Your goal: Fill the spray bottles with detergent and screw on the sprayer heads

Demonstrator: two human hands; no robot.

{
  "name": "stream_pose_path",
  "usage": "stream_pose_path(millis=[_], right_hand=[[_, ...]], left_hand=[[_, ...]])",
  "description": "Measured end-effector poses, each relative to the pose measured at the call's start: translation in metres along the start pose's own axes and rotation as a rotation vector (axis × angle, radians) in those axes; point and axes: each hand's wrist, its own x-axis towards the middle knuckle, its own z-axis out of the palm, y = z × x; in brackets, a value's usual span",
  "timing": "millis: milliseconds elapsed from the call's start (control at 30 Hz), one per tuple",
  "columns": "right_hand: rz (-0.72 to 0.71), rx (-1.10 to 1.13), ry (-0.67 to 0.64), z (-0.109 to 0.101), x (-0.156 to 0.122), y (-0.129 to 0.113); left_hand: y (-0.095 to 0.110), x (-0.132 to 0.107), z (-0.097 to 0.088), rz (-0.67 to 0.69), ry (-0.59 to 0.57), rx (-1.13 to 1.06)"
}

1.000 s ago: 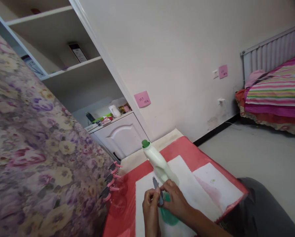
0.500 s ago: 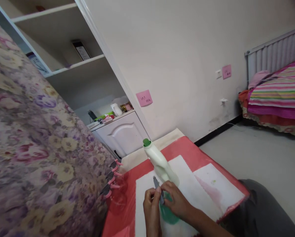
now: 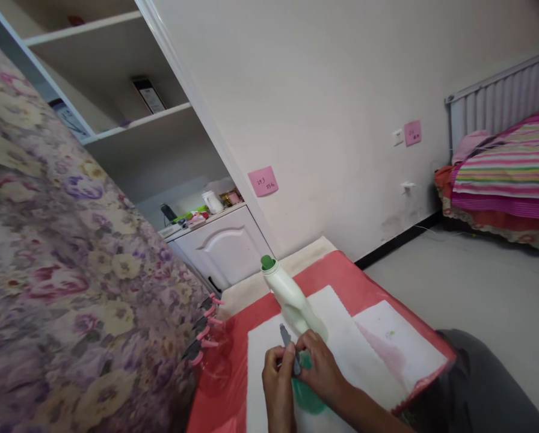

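Both my hands meet low in the middle, pinching a narrow grey piece (image 3: pixel 284 332) that looks like a spray head. My left hand (image 3: pixel 277 377) grips it from the left with thumb and bent fingers. From the other side, my right hand (image 3: pixel 324 368) closes on its lower part. Under the hands is a translucent green bottle (image 3: pixel 309 398), partly covered by them; I cannot tell whether the grey piece is joined to it. Just behind stands a pale green jug-shaped bottle (image 3: pixel 292 299) with a darker green spout at its neck.
White sheets (image 3: pixel 341 337) lie over a red cloth (image 3: pixel 328 264) on the table. Several clear spray bottles (image 3: pixel 213 367) with pink triggers line its left edge beside a floral curtain (image 3: pixel 84 270). A shelf cabinet (image 3: pixel 224 240) stands behind; a bed (image 3: pixel 504 174) is far right.
The hands stay closed on the grey piece with only a very slight shift. The view has tilted a little; nothing else visibly moved.
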Motion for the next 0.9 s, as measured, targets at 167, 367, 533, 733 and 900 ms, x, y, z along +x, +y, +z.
stream_pose_path(millis=[167,367,533,733,900], right_hand=[[-0.044,0.04,-0.061,-0.002,-0.001,0.002],[0.003,0.042,-0.001,0.001,0.0,0.006],[-0.028,0.077,-0.056,0.001,-0.002,0.007],[0.03,0.074,0.004,0.001,-0.002,0.007],[-0.021,0.127,-0.068,-0.002,-0.004,0.004]], left_hand=[[-0.004,0.001,-0.003,-0.007,-0.081,0.016],[-0.002,-0.002,-0.003,-0.015,-0.08,0.01],[0.006,-0.004,0.0,-0.006,-0.032,0.014],[0.004,-0.003,0.0,-0.011,-0.041,0.015],[-0.002,-0.002,-0.002,0.006,-0.071,0.005]])
